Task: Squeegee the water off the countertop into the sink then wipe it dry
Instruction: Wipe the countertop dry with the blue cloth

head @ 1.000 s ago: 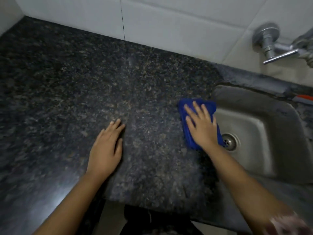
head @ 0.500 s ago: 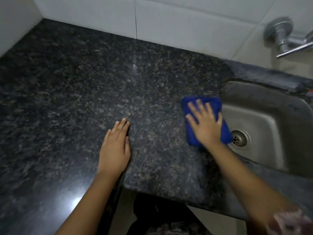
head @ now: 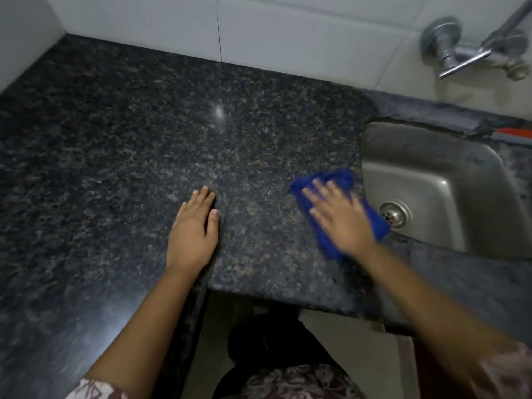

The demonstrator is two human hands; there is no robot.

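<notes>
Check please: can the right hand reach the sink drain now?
Probably yes: the right hand presses the cloth beside the sink, and nothing lies between it and the drain.

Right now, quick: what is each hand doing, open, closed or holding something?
Left hand: open, flat on the countertop, holding nothing.
Right hand: open, straight fingers pressing the blue cloth onto the countertop by the sink.
</notes>
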